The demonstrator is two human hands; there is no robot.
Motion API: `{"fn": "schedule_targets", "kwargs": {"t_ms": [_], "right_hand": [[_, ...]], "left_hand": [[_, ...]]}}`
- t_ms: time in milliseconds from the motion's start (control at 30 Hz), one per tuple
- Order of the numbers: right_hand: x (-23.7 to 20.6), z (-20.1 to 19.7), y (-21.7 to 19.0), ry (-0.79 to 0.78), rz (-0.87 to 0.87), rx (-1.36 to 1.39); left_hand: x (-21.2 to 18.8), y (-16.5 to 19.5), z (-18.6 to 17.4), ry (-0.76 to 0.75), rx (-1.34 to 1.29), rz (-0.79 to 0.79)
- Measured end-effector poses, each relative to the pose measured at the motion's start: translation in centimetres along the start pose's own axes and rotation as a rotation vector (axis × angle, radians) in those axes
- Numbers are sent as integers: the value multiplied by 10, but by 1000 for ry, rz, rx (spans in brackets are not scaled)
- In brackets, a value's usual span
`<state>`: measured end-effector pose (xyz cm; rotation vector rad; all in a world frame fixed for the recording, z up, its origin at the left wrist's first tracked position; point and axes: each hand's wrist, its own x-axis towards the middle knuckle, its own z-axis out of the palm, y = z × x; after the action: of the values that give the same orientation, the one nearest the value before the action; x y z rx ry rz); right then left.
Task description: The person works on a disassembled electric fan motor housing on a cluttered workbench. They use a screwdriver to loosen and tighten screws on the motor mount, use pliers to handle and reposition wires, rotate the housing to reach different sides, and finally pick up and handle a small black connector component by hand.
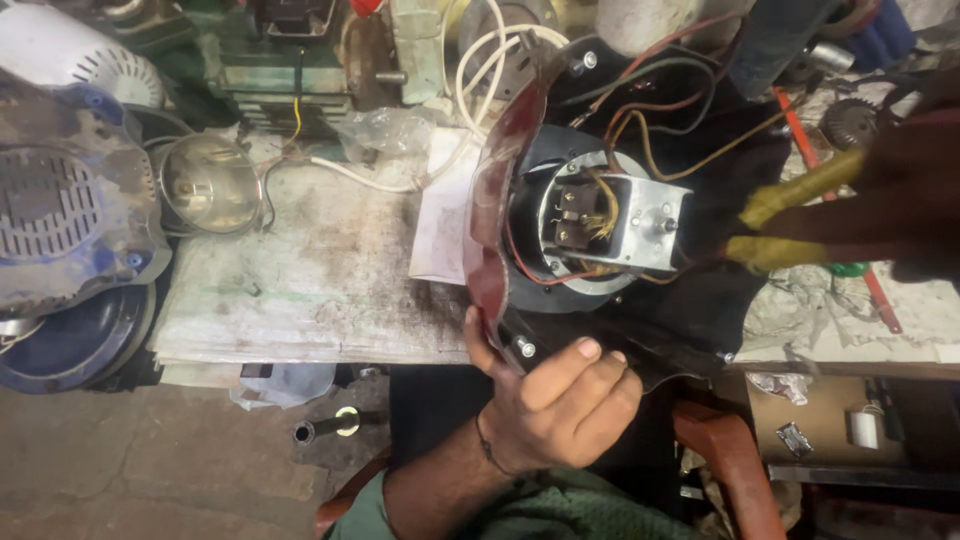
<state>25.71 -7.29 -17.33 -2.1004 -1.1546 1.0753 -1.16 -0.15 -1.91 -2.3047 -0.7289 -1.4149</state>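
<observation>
Gripping the lower rim of the opened appliance housing at the table's front edge, the left hand steadies it while the right hand closes on yellow-handled pliers reaching toward the one metal switch block inside. The work looks to be at the wiring stage; freeing a wire likely calls for a fine, steady nip. Two hands, one housing, one pair of pliers.
</observation>
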Motion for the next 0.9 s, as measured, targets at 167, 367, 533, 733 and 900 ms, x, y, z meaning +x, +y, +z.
{"fn": "schedule_targets", "kwargs": {"t_ms": [167,367,533,733,900], "right_hand": [[4,-10,10,-109,-450,-386],[7,0,33,75,-638,-770],[1,-34,-16,108,-659,-626],[43,-159,-102,229,-638,-771],[68,-162,-78,514,-534,-604]], "left_hand": [[0,-10,-2,32,-57,-34],[14,-34,-3,71,-85,-218],[27,-55,-21,-4,-142,-331],[47,-57,-25,-11,-93,-329],[53,-59,-25,-23,-85,-350]]}}
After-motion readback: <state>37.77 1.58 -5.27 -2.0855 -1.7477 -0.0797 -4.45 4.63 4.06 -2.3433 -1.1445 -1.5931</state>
